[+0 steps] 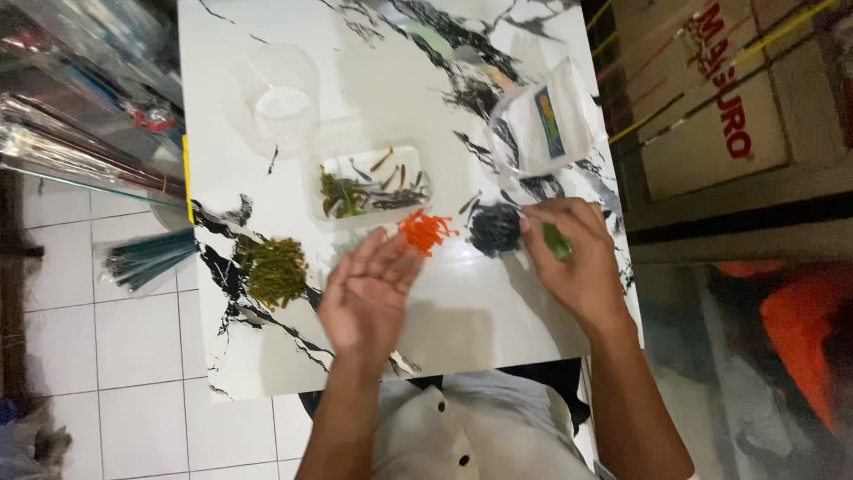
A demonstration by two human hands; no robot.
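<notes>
My left hand (366, 289) hovers flat and open over the marble-patterned table (498, 311), fingers pointing at a small orange pile of soft lures (425, 230). My right hand (576, 258) is closed on a small green piece (557, 241), right beside a black pile (494, 228). A dark green pile (273, 269) lies left of my left hand. Behind the piles sits a clear rectangular tray (369, 188) holding several mixed green, brown and dark pieces.
A clear round plastic cup (277, 102) stands at the back left. A clear packet with a white label (544, 124) lies at the back right. Bundled rods in plastic sleeves (80, 142) lie left of the table, above a white tiled floor (98, 338).
</notes>
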